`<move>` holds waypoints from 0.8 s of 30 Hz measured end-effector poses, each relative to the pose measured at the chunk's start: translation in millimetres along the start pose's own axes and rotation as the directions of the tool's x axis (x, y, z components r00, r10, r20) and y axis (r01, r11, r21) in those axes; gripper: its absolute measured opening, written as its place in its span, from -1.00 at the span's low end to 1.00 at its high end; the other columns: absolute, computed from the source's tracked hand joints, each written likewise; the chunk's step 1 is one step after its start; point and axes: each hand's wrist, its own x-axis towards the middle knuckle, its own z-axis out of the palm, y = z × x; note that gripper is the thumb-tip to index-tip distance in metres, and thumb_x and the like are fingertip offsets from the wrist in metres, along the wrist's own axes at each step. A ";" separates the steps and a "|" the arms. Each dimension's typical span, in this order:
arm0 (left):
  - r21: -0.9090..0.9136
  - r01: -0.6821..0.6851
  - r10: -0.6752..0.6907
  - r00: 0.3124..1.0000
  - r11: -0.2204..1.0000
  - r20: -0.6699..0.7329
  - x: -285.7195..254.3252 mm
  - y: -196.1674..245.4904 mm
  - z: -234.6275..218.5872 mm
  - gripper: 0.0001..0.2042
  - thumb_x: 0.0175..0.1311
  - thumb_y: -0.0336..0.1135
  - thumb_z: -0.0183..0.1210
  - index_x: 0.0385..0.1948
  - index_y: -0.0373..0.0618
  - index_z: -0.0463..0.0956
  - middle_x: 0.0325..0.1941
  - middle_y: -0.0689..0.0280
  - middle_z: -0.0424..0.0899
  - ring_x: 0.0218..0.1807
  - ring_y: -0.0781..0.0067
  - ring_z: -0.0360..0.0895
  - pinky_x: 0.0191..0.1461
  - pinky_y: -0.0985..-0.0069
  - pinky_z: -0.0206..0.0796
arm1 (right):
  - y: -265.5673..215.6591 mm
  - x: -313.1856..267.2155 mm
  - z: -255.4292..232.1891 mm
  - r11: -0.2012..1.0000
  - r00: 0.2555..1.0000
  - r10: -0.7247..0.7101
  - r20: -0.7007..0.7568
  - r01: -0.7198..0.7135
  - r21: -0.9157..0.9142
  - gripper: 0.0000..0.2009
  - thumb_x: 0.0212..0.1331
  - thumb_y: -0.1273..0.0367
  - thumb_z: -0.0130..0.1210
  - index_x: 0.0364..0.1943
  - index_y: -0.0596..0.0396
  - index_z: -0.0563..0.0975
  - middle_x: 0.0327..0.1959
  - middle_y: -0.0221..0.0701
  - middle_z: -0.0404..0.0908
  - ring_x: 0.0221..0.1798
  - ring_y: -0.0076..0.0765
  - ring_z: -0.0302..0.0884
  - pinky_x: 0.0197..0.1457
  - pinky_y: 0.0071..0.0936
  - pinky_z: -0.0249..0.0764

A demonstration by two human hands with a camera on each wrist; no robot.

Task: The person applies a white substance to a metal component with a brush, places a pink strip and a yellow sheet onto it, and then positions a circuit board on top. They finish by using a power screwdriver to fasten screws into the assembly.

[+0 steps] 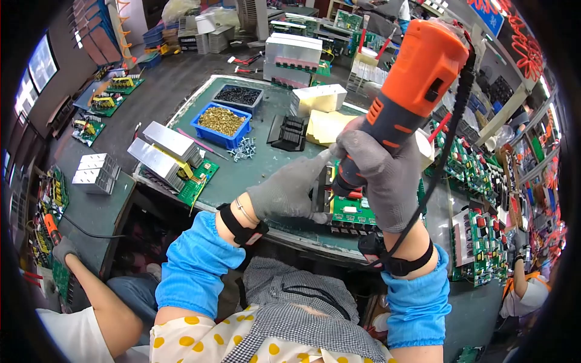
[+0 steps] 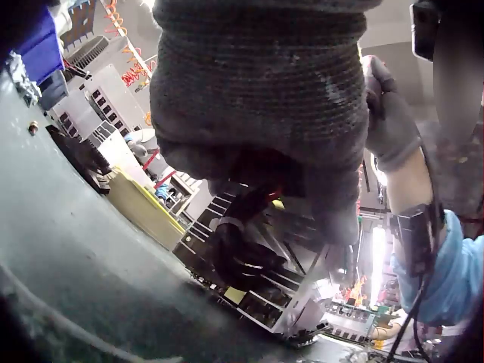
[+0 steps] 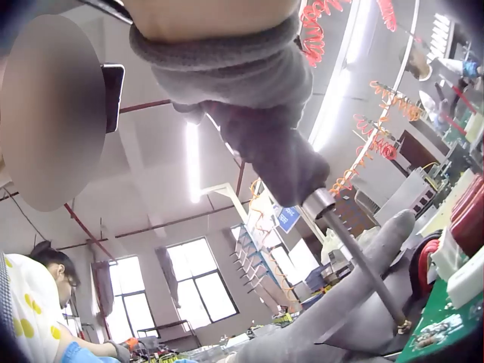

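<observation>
My gloved right hand (image 1: 390, 175) grips an orange and dark power screwdriver (image 1: 417, 69), tilted with its nose down. In the right wrist view its long bit (image 3: 364, 265) meets a small brass-coloured screw (image 3: 404, 327) at the edge of the green circuit board (image 1: 354, 213). My gloved left hand (image 1: 287, 189) holds the board's left side, its fingers spread along the edge and the thumb low at the front. Those left fingers (image 3: 325, 314) lie close beside the bit. Black heatsink fins and wires show below the left hand in the left wrist view.
A blue bin of brass screws (image 1: 223, 121) and a grey bin of black parts (image 1: 239, 97) stand behind. Loose silver screws (image 1: 243, 149) lie nearby. Finished-looking boards with heatsinks (image 1: 172, 154) sit left. The driver's black cord (image 1: 445, 157) hangs past my right wrist. Another person works at left.
</observation>
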 end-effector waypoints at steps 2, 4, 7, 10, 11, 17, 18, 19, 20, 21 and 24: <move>-0.024 -0.059 0.058 0.998 0.998 -0.027 0.5 -0.9 0.3 0.23 -0.29 -0.06 0.61 0.45 -0.33 -0.05 0.02 -0.12 0.54 0.08 -0.20 0.46 0.24 0.13 0.31 | 5.0 5.2 0.8 1.000 1.000 -0.009 0.022 0.009 -0.019 -0.70 0.09 0.34 0.21 -0.14 0.22 0.51 -0.44 -0.42 0.57 -0.38 -0.45 0.58 -0.22 -0.41 0.55; -0.041 -0.103 0.101 0.994 0.994 -0.041 0.8 -7.3 3.5 0.22 -0.29 -0.07 0.61 0.45 -0.33 -0.04 -0.01 -0.12 0.56 0.06 -0.21 0.47 0.21 0.11 0.32 | 8.0 8.7 -5.5 0.999 0.991 0.041 0.128 -0.044 0.018 -0.74 0.08 0.33 0.20 -0.22 0.21 0.53 -0.46 -0.42 0.57 -0.40 -0.46 0.57 -0.22 -0.41 0.55; -0.071 -0.089 0.088 0.996 0.993 -0.024 0.6 -11.3 3.5 0.21 -0.29 -0.06 0.61 0.44 -0.33 -0.02 -0.01 -0.13 0.55 0.07 -0.21 0.46 0.20 0.10 0.32 | 9.4 11.2 2.2 0.996 1.000 0.001 0.000 -0.001 0.091 -0.76 0.07 0.30 0.17 -0.28 0.20 0.54 -0.48 -0.41 0.56 -0.42 -0.46 0.55 -0.23 -0.41 0.54; -0.083 -0.067 0.067 0.998 0.994 -0.009 -0.1 -8.7 5.0 0.20 -0.28 -0.04 0.60 0.43 -0.34 -0.02 0.03 -0.16 0.54 0.11 -0.22 0.45 0.24 0.12 0.31 | 8.5 15.7 -8.3 0.997 0.995 -0.019 0.099 0.010 0.082 -0.63 0.10 0.27 0.17 -0.06 0.23 0.52 -0.42 -0.40 0.57 -0.37 -0.47 0.56 -0.20 -0.41 0.54; -0.088 -0.062 0.062 0.998 0.994 0.000 -0.1 -7.7 4.6 0.20 -0.28 -0.03 0.60 0.43 -0.35 -0.01 0.04 -0.17 0.53 0.13 -0.22 0.45 0.25 0.12 0.31 | 6.8 18.3 -12.8 0.999 0.988 0.030 0.154 -0.032 0.009 -0.57 0.10 0.26 0.17 0.02 0.24 0.49 -0.40 -0.40 0.58 -0.36 -0.47 0.57 -0.19 -0.41 0.55; -0.088 0.011 -0.012 1.000 0.996 -0.013 2.0 -1.7 3.9 0.20 -0.26 0.01 0.58 0.43 -0.37 -0.01 0.11 -0.23 0.49 0.22 -0.24 0.42 0.31 0.14 0.28 | -15.5 13.5 -14.4 0.998 0.989 -0.021 0.146 0.029 -0.049 -0.65 0.06 0.31 0.35 -0.15 0.15 0.48 -0.40 -0.50 0.58 -0.39 -0.63 0.53 -0.33 -0.58 0.47; -0.078 0.002 -0.004 1.000 0.997 -0.028 1.3 -1.1 4.4 0.20 -0.24 0.02 0.58 0.43 -0.38 -0.02 0.13 -0.24 0.48 0.23 -0.23 0.41 0.33 0.16 0.27 | -20.1 6.8 -8.8 0.999 1.000 0.001 0.012 -0.002 0.040 -0.65 0.06 0.30 0.36 -0.15 0.14 0.49 -0.39 -0.51 0.56 -0.39 -0.63 0.51 -0.34 -0.59 0.45; -0.068 -0.008 0.005 0.999 0.998 -0.043 0.7 -0.5 4.9 0.21 -0.23 0.04 0.57 0.43 -0.39 -0.04 0.15 -0.26 0.47 0.25 -0.23 0.41 0.34 0.17 0.27 | -18.8 8.5 -9.7 0.999 1.000 -0.018 -0.013 0.019 0.042 -0.65 0.06 0.30 0.36 -0.15 0.14 0.49 -0.39 -0.50 0.55 -0.40 -0.63 0.50 -0.36 -0.58 0.44; -0.057 -0.017 0.014 0.998 0.998 -0.053 0.6 -0.8 5.7 0.22 -0.22 0.05 0.57 0.44 -0.40 -0.05 0.17 -0.27 0.45 0.26 -0.23 0.40 0.36 0.18 0.26 | -17.1 10.3 -11.8 0.998 0.998 -0.036 -0.042 0.038 0.045 -0.65 0.07 0.31 0.36 -0.14 0.13 0.49 -0.39 -0.50 0.55 -0.40 -0.63 0.49 -0.37 -0.58 0.42; -0.064 -0.024 0.021 0.999 0.998 -0.041 2.2 -4.2 8.8 0.22 -0.23 0.06 0.56 0.44 -0.41 -0.05 0.17 -0.27 0.45 0.26 -0.23 0.40 0.36 0.18 0.26 | -18.9 11.6 -16.4 1.000 0.999 -0.019 0.036 0.020 -0.023 -0.59 0.13 0.29 0.30 -0.03 0.20 0.45 -0.35 -0.44 0.57 -0.32 -0.52 0.56 -0.25 -0.49 0.49; -0.026 -0.014 0.013 1.000 1.000 -0.023 2.0 -5.3 9.3 0.23 -0.24 0.06 0.57 0.43 -0.42 -0.05 0.17 -0.25 0.45 0.26 -0.23 0.40 0.36 0.17 0.26 | -35.5 11.0 -27.1 0.991 0.983 -0.046 0.177 0.067 -0.115 -0.49 0.19 0.22 0.22 0.13 0.24 0.39 -0.28 -0.35 0.59 -0.23 -0.36 0.62 -0.10 -0.36 0.55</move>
